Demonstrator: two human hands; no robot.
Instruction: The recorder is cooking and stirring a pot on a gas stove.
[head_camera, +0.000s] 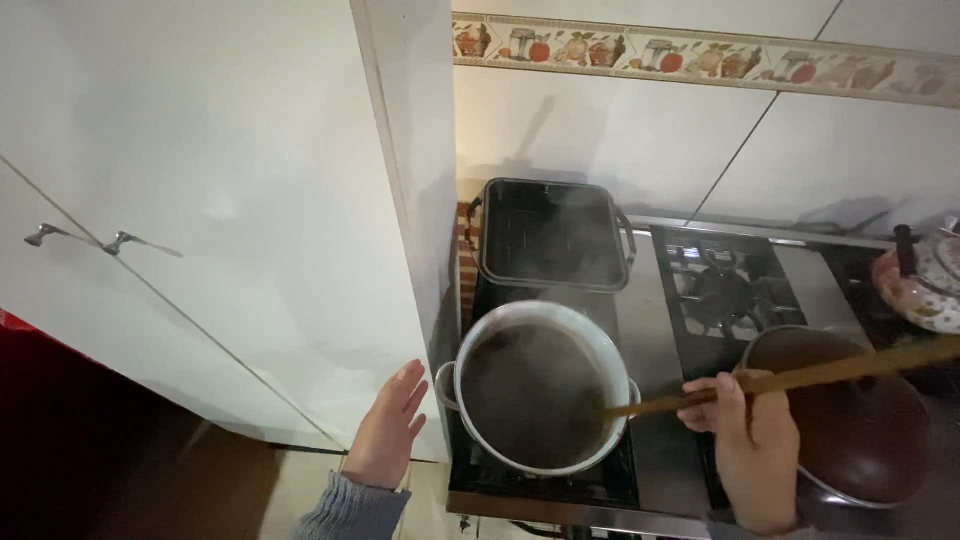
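- We see glossy white wall tiles (600, 130) behind a steel stove (650, 400).
- Our right hand (745, 440) grips a wooden spoon (800, 378) in a round steaming pot (540, 385).
- Our left hand (388, 425) hangs open, empty.

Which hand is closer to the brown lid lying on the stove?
Right. The right hand, gripping the wooden spoon, is right beside the brown lid. The left hand is open beyond the steaming pot.

No packages, labels, signs or screens in view
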